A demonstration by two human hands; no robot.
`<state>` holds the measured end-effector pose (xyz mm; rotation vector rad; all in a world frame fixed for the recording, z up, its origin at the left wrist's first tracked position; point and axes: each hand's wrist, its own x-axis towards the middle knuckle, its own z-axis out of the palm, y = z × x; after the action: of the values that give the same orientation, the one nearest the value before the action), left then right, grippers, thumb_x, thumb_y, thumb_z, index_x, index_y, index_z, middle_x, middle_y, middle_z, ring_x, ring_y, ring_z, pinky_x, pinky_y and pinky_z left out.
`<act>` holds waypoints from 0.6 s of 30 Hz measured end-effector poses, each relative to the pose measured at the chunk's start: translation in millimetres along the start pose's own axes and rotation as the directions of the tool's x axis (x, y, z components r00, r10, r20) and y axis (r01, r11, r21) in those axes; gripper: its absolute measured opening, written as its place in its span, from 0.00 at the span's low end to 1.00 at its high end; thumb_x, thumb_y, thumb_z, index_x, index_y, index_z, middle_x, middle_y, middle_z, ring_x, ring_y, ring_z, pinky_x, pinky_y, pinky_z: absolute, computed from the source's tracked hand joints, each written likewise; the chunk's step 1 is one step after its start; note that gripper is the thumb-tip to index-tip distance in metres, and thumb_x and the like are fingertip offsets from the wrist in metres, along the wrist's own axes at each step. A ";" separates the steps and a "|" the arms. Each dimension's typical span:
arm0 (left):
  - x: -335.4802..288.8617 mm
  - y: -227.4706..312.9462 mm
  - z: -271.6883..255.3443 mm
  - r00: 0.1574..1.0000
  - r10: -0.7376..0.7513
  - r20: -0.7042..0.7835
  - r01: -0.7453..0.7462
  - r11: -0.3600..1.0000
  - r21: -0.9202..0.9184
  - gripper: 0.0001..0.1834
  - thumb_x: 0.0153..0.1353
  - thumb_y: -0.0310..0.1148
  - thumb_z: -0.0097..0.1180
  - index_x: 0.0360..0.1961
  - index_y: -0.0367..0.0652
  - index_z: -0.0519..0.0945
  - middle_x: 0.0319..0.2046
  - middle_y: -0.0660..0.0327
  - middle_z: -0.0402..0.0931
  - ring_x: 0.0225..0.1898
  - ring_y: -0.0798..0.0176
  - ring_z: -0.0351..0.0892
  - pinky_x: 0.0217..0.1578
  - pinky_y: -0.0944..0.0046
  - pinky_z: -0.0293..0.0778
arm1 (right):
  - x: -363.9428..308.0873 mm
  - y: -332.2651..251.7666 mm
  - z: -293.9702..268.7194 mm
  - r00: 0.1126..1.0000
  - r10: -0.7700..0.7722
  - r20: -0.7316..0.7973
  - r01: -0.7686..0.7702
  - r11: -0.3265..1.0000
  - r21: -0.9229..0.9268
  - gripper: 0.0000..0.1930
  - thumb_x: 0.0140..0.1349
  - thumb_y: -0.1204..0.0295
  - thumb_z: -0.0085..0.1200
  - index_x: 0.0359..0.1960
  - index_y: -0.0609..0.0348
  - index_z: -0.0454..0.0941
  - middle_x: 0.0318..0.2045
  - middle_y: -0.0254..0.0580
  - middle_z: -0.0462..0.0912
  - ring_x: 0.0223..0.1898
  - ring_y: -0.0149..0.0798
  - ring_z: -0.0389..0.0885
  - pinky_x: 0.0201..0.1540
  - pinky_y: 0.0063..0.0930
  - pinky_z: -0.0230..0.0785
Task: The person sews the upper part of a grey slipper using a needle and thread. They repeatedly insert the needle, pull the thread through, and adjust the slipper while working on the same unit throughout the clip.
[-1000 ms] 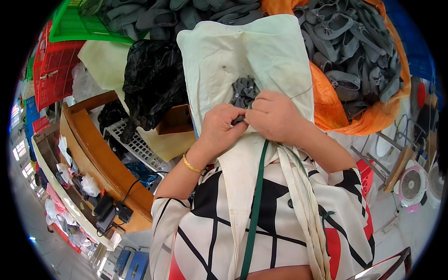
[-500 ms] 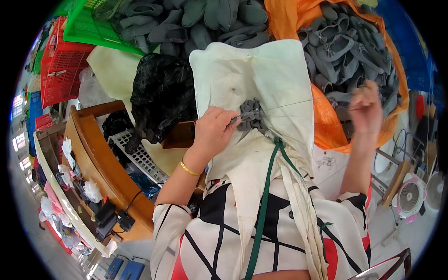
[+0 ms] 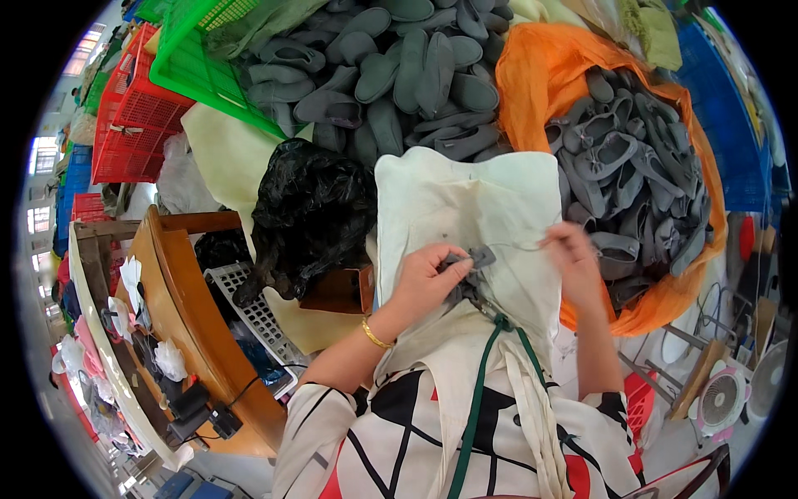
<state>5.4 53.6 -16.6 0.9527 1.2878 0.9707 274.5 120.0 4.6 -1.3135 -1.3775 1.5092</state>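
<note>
My left hand is closed in a pinch on a small grey fabric piece, just above the off-white cloth spread over my lap. More small grey pieces lie bunched under it, partly hidden by my fingers. A thin thread runs from the held piece to my right hand, whose fingertips are pinched at the thread's far end. Motion smears that hand slightly, and whether it also holds a needle cannot be made out. Green ties hang from the cloth below the pieces.
Grey shoes are heaped ahead beside a green crate. An orange sack at the right holds more grey shoes. To the left are a black plastic bag, a wooden drawer unit and a red crate. A fan stands at right.
My right hand has come down and in toward my left hand, so the span of thread between them is shorter. The whole view has shifted, with the surroundings lower in it.
</note>
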 end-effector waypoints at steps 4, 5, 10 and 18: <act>14.3 10.5 5.0 0.976 -0.108 0.191 0.141 0.976 -0.168 0.08 0.65 0.31 0.62 0.41 0.38 0.81 0.29 0.71 0.76 0.28 0.79 0.70 0.29 0.74 0.68 | 14.9 -13.9 46.4 0.950 -0.072 0.305 0.147 0.962 -0.231 0.10 0.60 0.74 0.60 0.42 0.62 0.78 0.34 0.37 0.78 0.37 0.32 0.77 0.43 0.26 0.69; 18.4 12.1 4.3 0.968 -0.083 0.239 0.133 0.970 -0.201 0.08 0.65 0.31 0.61 0.41 0.38 0.82 0.29 0.71 0.76 0.29 0.79 0.70 0.30 0.74 0.68 | 20.5 -19.0 48.9 0.937 -0.036 0.348 0.135 0.955 -0.263 0.09 0.60 0.74 0.60 0.41 0.63 0.79 0.32 0.38 0.78 0.36 0.33 0.77 0.42 0.26 0.69; 45.9 17.1 -12.0 0.965 0.060 0.257 -0.009 0.981 -0.194 0.07 0.67 0.30 0.59 0.40 0.37 0.82 0.30 0.70 0.76 0.30 0.79 0.70 0.31 0.74 0.69 | 41.0 -6.5 30.7 0.976 -0.016 0.219 0.069 0.969 -0.237 0.05 0.63 0.76 0.57 0.38 0.63 0.79 0.34 0.37 0.81 0.35 0.30 0.77 0.42 0.24 0.70; 142.4 -86.6 -115.0 0.920 -0.278 -0.277 0.206 0.943 -0.260 0.07 0.65 0.32 0.58 0.37 0.40 0.84 0.27 0.67 0.79 0.26 0.76 0.74 0.27 0.75 0.72 | 63.3 35.9 7.2 0.929 -0.098 -0.356 0.057 0.991 -0.124 0.04 0.69 0.75 0.52 0.41 0.62 0.75 0.35 0.30 0.76 0.35 0.23 0.72 0.40 0.17 0.68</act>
<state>-100.5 164.0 -149.4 0.4592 1.4806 1.0710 257.0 171.0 -44.8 -1.4994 -1.2689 1.0821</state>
